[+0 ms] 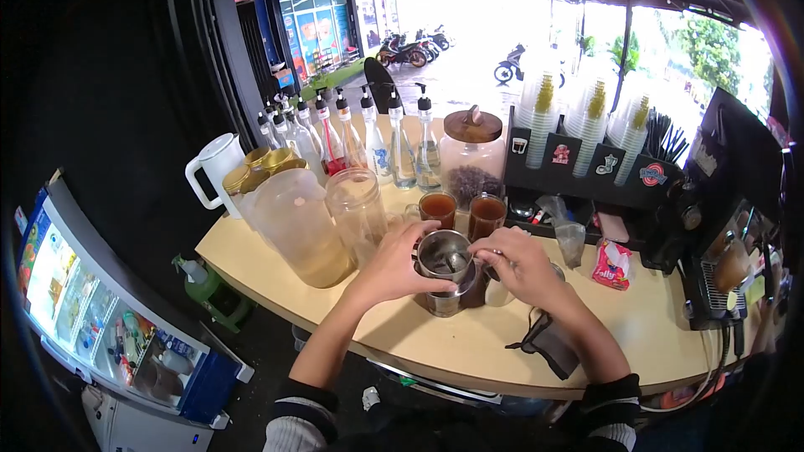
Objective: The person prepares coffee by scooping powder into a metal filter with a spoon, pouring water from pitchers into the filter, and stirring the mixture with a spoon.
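Note:
My left hand (pixel 392 261) is wrapped round a small metal cup (pixel 441 244), its open mouth facing up. My right hand (pixel 523 266) is pinched at the cup's right rim. A thin dark stick-like thing, perhaps a spoon, shows inside the cup near those fingers; its grip is mostly hidden. Directly below the held cup stands another metal container (pixel 444 305); whether they touch I cannot tell. Just behind my hands are two glass mugs of reddish-brown drink, a left mug (pixel 437 208) and a right mug (pixel 487 216).
A cloudy plastic pitcher (pixel 293 222) and a clear jar (pixel 356 205) stand left. Several pump bottles (pixel 402 155) line the back beside a wooden-lidded jar (pixel 471 155). Right are a cup rack (pixel 578 155), a red packet (pixel 613 265) and a dark cloth (pixel 548 347) near the counter's front edge.

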The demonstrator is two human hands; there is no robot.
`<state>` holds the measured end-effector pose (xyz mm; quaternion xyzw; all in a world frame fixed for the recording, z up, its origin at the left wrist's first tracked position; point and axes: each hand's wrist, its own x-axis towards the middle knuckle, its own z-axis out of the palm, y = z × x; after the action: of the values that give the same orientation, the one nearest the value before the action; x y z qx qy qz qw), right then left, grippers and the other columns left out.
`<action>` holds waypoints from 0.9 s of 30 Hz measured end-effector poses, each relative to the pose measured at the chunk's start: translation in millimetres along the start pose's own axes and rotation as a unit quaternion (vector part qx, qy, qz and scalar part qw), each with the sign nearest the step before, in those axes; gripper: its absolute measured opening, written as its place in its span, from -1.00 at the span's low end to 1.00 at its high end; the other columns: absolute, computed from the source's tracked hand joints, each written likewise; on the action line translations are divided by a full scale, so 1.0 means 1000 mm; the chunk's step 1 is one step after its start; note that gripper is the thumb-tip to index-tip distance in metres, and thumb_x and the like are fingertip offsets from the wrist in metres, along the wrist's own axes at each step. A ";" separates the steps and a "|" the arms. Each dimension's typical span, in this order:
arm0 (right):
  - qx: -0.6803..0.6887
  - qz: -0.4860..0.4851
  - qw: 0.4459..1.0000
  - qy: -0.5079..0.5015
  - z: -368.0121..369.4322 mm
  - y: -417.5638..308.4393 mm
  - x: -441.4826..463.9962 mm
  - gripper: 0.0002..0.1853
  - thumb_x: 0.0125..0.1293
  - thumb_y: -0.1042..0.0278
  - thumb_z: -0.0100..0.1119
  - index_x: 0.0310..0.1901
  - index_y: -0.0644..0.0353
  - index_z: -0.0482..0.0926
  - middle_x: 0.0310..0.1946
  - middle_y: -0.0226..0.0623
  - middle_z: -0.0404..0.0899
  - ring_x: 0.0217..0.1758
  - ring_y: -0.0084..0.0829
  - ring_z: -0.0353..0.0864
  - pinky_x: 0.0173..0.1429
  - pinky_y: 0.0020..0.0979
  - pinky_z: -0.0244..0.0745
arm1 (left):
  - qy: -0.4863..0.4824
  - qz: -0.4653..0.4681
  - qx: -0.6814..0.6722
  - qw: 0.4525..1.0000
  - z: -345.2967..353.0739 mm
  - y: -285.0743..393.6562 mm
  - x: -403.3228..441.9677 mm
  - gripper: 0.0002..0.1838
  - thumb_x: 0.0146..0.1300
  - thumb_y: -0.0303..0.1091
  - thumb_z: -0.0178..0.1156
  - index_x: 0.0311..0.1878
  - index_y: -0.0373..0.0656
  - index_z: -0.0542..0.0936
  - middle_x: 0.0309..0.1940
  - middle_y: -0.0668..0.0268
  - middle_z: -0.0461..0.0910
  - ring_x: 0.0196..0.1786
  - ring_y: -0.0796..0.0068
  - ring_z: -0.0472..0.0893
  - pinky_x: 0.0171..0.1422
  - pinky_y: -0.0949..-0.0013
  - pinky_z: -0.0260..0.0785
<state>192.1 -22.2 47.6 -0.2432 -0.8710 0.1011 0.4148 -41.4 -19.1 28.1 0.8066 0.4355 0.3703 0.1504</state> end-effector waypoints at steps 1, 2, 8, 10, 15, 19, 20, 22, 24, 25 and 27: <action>-0.010 0.013 1.000 0.009 0.000 0.001 0.000 -0.85 0.22 0.48 0.17 -0.17 0.18 0.60 -0.38 -0.27 0.56 -0.28 -0.27 0.53 -0.20 -0.30 0.29 | 0.001 -0.001 -0.001 1.000 0.001 0.000 0.000 -0.07 -0.28 0.08 0.55 0.17 -0.25 0.46 0.04 0.12 0.54 0.16 0.15 0.50 0.30 0.15 0.28; -0.010 0.014 1.000 0.008 0.004 0.001 -0.002 -0.85 0.22 0.48 0.17 -0.17 0.18 0.60 -0.38 -0.27 0.56 -0.28 -0.27 0.53 -0.20 -0.30 0.29 | -0.022 -0.015 -0.026 0.999 0.001 0.000 0.001 -0.09 -0.29 0.06 0.55 0.15 -0.24 0.47 0.01 0.10 0.55 0.13 0.11 0.51 0.28 0.14 0.29; -0.034 -0.028 0.998 0.033 0.008 -0.015 -0.001 -0.85 0.22 0.47 0.19 -0.17 0.18 0.60 -0.40 -0.25 0.56 -0.30 -0.22 0.52 -0.23 -0.29 0.29 | 0.026 0.002 -0.018 1.000 0.005 0.010 -0.001 -0.18 -0.30 0.00 0.53 0.07 -0.22 0.48 -0.06 0.08 0.58 0.05 0.05 0.54 0.21 0.10 0.31; -0.036 -0.013 0.996 0.076 0.007 -0.014 0.003 -0.84 0.21 0.47 0.20 -0.16 0.16 0.61 -0.42 -0.26 0.57 -0.30 -0.23 0.53 -0.19 -0.30 0.31 | 0.071 0.018 0.012 0.997 0.007 0.010 -0.003 -0.18 -0.31 -0.01 0.54 0.06 -0.21 0.48 -0.06 0.08 0.57 0.05 0.06 0.54 0.20 0.10 0.31; -0.014 -0.069 0.996 0.053 0.007 -0.024 0.005 -0.80 0.18 0.52 0.24 -0.14 0.18 0.61 -0.41 -0.24 0.58 -0.30 -0.24 0.56 -0.16 -0.30 0.37 | 0.152 0.032 -0.016 0.988 0.011 0.009 0.000 -0.14 -0.35 -0.13 0.58 0.10 -0.18 0.41 -0.07 0.14 0.54 0.03 0.17 0.55 0.17 0.18 0.36; 0.063 -0.021 0.995 0.080 0.006 -0.025 0.010 -0.81 0.20 0.50 0.26 -0.14 0.25 0.57 -0.38 -0.21 0.57 -0.29 -0.25 0.60 -0.17 -0.32 0.46 | 0.160 0.053 -0.076 0.983 0.008 0.017 0.002 -0.16 -0.36 -0.26 0.56 0.10 -0.17 0.38 -0.06 0.18 0.48 0.03 0.16 0.51 0.16 0.19 0.33; 0.064 -0.021 0.995 0.080 0.005 -0.029 0.009 -0.81 0.20 0.50 0.26 -0.14 0.25 0.57 -0.38 -0.21 0.57 -0.29 -0.25 0.60 -0.17 -0.32 0.46 | 0.169 0.062 -0.081 0.980 0.008 0.018 0.002 -0.16 -0.35 -0.29 0.56 0.10 -0.17 0.37 -0.05 0.18 0.46 0.04 0.17 0.50 0.16 0.21 0.34; 0.104 0.016 0.994 0.019 0.005 -0.035 0.008 -0.85 0.21 0.50 0.24 -0.19 0.27 0.56 -0.34 -0.19 0.56 -0.29 -0.23 0.59 -0.15 -0.32 0.48 | 0.168 0.064 -0.070 0.981 0.009 0.014 0.003 -0.15 -0.35 -0.35 0.55 0.12 -0.18 0.35 -0.02 0.17 0.43 0.07 0.18 0.48 0.17 0.23 0.34; 0.102 0.024 0.994 0.036 0.003 -0.036 0.009 -0.87 0.24 0.49 0.21 -0.20 0.28 0.54 -0.32 -0.17 0.54 -0.27 -0.23 0.59 -0.15 -0.32 0.47 | 0.163 0.092 -0.071 0.980 0.008 0.013 0.003 -0.13 -0.35 -0.36 0.55 0.14 -0.18 0.34 0.01 0.16 0.40 0.10 0.18 0.47 0.19 0.24 0.34; 0.095 0.023 0.994 0.056 0.002 -0.034 0.012 -0.87 0.25 0.49 0.20 -0.18 0.28 0.53 -0.32 -0.16 0.54 -0.25 -0.23 0.58 -0.13 -0.32 0.47 | 0.161 0.092 -0.072 0.980 0.009 0.014 0.003 -0.13 -0.35 -0.36 0.55 0.14 -0.18 0.34 0.01 0.16 0.40 0.10 0.18 0.47 0.19 0.24 0.34; 0.091 0.009 0.995 0.050 0.001 -0.031 0.011 -0.84 0.27 0.48 0.17 -0.14 0.28 0.51 -0.30 -0.13 0.54 -0.20 -0.19 0.57 -0.08 -0.30 0.45 | 0.171 0.102 -0.073 0.977 0.012 0.014 0.005 -0.13 -0.35 -0.39 0.55 0.15 -0.18 0.33 0.03 0.15 0.38 0.11 0.17 0.45 0.21 0.24 0.33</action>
<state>174.4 -43.1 65.9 -0.2171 -0.8339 0.1712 0.4776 -22.7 -22.1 30.6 0.7585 0.3424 0.5465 0.0936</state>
